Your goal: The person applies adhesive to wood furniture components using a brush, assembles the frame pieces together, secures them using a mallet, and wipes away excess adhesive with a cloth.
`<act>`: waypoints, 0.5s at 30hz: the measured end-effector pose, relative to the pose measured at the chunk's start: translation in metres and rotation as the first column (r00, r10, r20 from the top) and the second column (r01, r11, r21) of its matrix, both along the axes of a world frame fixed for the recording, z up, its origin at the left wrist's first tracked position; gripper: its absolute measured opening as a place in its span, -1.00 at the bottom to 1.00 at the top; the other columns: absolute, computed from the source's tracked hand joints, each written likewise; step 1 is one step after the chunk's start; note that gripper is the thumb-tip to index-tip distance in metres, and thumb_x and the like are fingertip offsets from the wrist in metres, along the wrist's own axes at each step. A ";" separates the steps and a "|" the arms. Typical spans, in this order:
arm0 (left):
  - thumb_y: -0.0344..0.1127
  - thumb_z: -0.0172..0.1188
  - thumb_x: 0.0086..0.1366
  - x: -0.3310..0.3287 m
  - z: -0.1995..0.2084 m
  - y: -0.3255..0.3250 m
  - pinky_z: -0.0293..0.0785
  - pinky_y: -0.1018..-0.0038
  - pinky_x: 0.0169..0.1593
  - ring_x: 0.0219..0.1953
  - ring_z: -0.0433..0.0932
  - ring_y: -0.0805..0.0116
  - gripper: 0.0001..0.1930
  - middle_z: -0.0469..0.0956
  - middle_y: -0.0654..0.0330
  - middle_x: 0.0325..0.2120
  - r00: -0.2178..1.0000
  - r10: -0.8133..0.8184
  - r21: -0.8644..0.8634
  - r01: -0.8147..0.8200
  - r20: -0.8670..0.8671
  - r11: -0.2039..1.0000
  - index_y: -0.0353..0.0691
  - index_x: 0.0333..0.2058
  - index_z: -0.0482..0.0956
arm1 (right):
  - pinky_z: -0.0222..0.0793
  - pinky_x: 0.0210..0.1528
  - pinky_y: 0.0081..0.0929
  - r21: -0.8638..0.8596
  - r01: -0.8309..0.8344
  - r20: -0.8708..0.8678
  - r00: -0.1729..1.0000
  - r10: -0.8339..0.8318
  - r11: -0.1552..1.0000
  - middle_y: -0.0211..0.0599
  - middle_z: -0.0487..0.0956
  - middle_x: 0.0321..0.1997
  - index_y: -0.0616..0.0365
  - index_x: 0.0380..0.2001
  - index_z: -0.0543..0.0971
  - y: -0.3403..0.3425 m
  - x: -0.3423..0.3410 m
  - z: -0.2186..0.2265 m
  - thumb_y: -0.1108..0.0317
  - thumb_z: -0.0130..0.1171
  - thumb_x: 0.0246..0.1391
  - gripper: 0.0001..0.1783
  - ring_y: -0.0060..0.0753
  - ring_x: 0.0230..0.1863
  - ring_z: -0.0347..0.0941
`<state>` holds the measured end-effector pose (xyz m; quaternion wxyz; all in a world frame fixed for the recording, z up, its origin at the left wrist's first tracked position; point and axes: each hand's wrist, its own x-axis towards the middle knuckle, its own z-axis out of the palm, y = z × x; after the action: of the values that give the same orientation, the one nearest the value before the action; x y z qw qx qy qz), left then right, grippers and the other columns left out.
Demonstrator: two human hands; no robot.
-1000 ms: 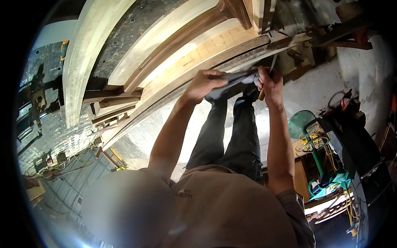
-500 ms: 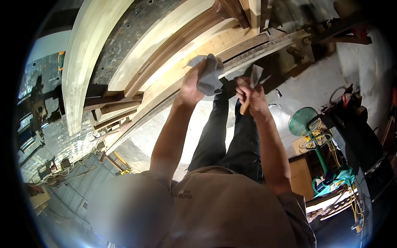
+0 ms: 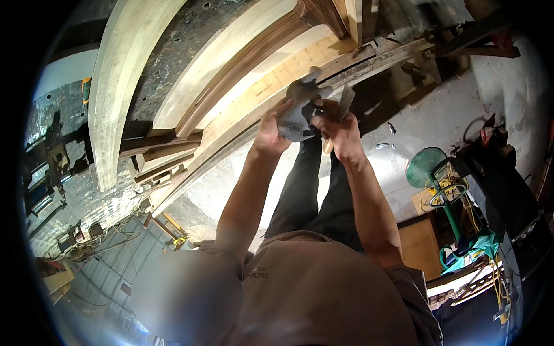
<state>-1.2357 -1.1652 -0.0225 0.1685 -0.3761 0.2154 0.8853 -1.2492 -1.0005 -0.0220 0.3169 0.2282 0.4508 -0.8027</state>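
Both my hands are raised in front of my legs, near the edge of the bench. My left hand is closed round a grey, crumpled, cloth-like piece with lobed edges; its exact kind does not show. My right hand grips a scraper with a flat metal blade pointing up and a light wooden handle showing below the fist. The right fingers meet the right side of the grey piece. Where they touch is partly hidden and a little blurred.
Beyond my hands, the wooden bench edge bears curved pale boards and a dark brown curved strip. A long pale curved board lies at the left. At the right stand a green round-topped stand and tangled yellow cords. Small scraps lie on the floor.
My right hand has moved left and up to the grey piece, carrying the scraper. The grey piece has turned and spread in my left hand.
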 end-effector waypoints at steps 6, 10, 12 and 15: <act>-0.27 0.01 0.37 0.001 0.005 -0.002 0.55 0.44 -0.10 -0.14 0.58 0.31 -0.64 0.54 0.06 -0.12 0.991 -0.047 0.163 0.068 -0.128 0.984 -0.39 0.03 0.36 | 0.17 -0.48 -0.75 0.102 -0.124 -0.173 0.975 0.140 0.987 -0.59 0.49 -0.54 0.21 -0.44 0.59 -0.010 0.005 0.003 0.62 0.21 -0.01 -0.92 -0.80 -0.48 0.31; -0.20 0.04 0.36 0.003 0.003 -0.003 0.52 0.44 -0.08 -0.08 0.55 0.32 -0.57 0.54 0.06 -0.10 0.999 -0.044 0.000 0.044 -0.031 0.999 -0.39 0.08 0.34 | 0.30 -0.34 -0.69 0.094 -0.103 -0.302 0.945 0.127 0.990 -0.49 0.53 -0.51 0.28 -0.37 0.58 -0.005 0.003 0.001 0.54 0.26 -0.03 -0.89 -0.74 -0.44 0.35; -0.19 0.04 0.36 -0.003 0.019 0.003 0.52 0.44 -0.07 -0.07 0.54 0.32 -0.56 0.54 0.07 -0.10 0.996 -0.045 -0.032 0.043 -0.080 0.999 -0.38 0.09 0.34 | 0.25 -0.38 -0.71 0.216 -0.158 -0.354 0.907 0.228 0.964 -0.53 0.52 -0.45 0.27 -0.37 0.58 -0.003 0.000 0.013 0.56 0.23 0.00 -0.92 -0.77 -0.43 0.33; -0.17 0.03 0.37 -0.001 0.020 0.003 0.51 0.42 -0.06 -0.08 0.55 0.31 -0.56 0.53 0.09 -0.09 0.995 -0.058 0.011 0.060 -0.086 0.998 -0.37 0.09 0.35 | 0.23 -0.39 -0.72 0.324 -0.191 -0.364 0.879 0.309 0.926 -0.55 0.52 -0.43 0.27 -0.37 0.57 -0.005 0.003 0.011 0.56 0.23 0.00 -0.92 -0.78 -0.43 0.32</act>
<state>-1.2370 -1.1618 -0.0022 0.1877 -0.3300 0.2275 0.8967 -1.2466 -1.0057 -0.0107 0.2824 0.0371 0.6411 -0.7126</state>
